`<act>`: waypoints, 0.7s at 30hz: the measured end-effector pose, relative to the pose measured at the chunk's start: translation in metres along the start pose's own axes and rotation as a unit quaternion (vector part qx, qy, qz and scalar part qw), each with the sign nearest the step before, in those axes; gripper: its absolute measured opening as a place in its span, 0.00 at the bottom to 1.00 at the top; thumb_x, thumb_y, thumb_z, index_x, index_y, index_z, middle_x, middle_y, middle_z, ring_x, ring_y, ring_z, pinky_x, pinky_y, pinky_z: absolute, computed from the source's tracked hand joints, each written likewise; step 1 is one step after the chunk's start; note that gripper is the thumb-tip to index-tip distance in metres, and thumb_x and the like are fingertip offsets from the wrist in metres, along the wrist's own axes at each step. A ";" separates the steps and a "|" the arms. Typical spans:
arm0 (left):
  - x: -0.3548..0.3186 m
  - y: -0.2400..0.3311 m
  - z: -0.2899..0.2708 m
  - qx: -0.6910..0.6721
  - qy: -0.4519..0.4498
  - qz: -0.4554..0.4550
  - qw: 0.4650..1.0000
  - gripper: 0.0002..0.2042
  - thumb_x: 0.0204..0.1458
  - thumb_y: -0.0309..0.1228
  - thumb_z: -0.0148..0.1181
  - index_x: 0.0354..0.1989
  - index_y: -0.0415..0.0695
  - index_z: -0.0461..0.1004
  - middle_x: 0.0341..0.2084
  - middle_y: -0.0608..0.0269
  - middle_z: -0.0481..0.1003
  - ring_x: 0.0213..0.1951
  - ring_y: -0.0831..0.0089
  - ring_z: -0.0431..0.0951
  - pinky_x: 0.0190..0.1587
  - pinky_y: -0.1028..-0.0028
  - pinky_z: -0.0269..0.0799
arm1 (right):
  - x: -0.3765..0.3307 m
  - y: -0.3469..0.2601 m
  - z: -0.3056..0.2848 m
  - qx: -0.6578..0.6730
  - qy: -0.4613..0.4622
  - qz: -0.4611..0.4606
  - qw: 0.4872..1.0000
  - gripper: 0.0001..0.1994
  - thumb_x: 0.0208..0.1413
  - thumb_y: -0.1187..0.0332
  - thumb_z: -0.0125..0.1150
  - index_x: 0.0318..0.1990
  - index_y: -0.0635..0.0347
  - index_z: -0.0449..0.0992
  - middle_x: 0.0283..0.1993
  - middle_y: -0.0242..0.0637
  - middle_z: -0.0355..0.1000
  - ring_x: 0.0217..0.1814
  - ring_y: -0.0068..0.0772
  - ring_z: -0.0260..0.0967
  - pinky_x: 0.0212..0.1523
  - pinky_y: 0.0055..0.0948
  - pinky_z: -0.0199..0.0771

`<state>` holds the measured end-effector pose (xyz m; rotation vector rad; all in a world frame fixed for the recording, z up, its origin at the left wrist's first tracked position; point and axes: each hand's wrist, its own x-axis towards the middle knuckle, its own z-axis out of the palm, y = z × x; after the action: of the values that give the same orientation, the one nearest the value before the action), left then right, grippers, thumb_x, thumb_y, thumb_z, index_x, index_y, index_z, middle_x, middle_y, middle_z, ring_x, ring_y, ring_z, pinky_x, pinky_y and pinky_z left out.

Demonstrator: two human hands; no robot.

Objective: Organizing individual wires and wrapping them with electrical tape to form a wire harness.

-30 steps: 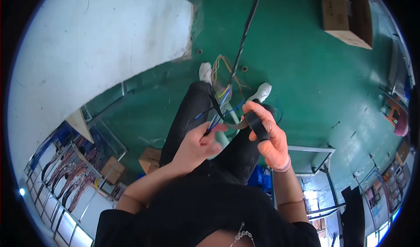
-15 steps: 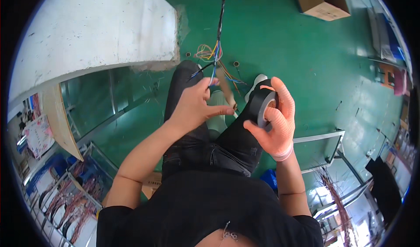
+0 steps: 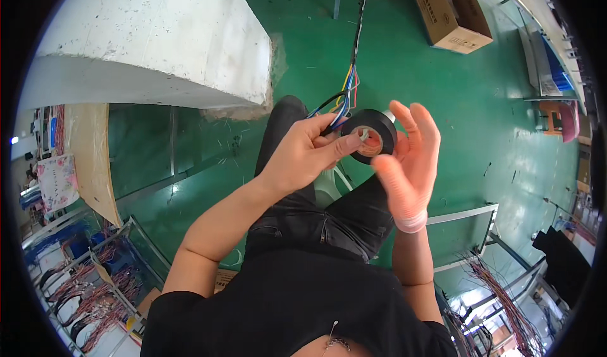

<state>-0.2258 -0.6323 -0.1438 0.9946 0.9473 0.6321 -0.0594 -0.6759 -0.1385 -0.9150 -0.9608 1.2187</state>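
Note:
My bare left hand is closed around a bundle of coloured wires, with its thumb reaching across the face of a black tape roll. Blue, white, yellow and red strands fan out of a dark wrapped cable that runs up and away from me. My right hand wears a thin orange-pink glove. Its fingers and thumb are spread apart at the right side of the roll; whether a fingertip touches the roll's edge is hard to see. The left fingertips are partly hidden behind wires and tape.
A large white block stands at the left. On the green floor, a cardboard box lies at the far right. Metal frames stand at lower right, with wire bundles nearby. More wires hang at lower left.
The tape roll has gone from my right hand's grip over to my left hand at the wires. My right fingers have opened off it. The cable appears farther right in the view.

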 end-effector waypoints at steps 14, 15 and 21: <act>-0.019 0.012 0.005 0.002 0.116 0.027 0.993 0.16 0.47 0.30 0.69 0.41 0.38 0.72 0.13 0.84 0.51 0.17 0.94 0.49 0.21 0.86 0.42 | -0.005 0.011 0.000 -0.324 0.017 -0.158 0.933 0.14 0.45 0.78 0.64 0.41 0.68 0.69 0.52 0.53 0.66 0.45 0.47 0.72 0.44 0.33 0.73; -0.022 0.016 0.006 0.002 0.118 0.024 0.993 0.16 0.47 0.30 0.69 0.41 0.38 0.72 0.13 0.84 0.51 0.17 0.94 0.49 0.21 0.86 0.42 | -0.004 0.010 0.001 -0.349 0.016 -0.180 0.919 0.14 0.46 0.78 0.64 0.40 0.68 0.69 0.53 0.54 0.65 0.46 0.48 0.73 0.44 0.32 0.74; -0.031 0.027 0.019 0.085 0.113 0.091 0.986 0.17 0.44 0.20 0.69 0.43 0.36 0.72 0.16 0.82 0.49 0.19 0.91 0.50 0.23 0.86 0.48 | -0.004 0.014 0.004 -0.407 -0.017 -0.171 0.897 0.15 0.44 0.80 0.64 0.39 0.68 0.67 0.57 0.58 0.62 0.47 0.52 0.73 0.42 0.34 0.77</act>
<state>-0.2247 -0.6535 -0.1041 1.1886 1.1317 0.8418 -0.0676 -0.6777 -0.1509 -1.2924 -1.6349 0.5027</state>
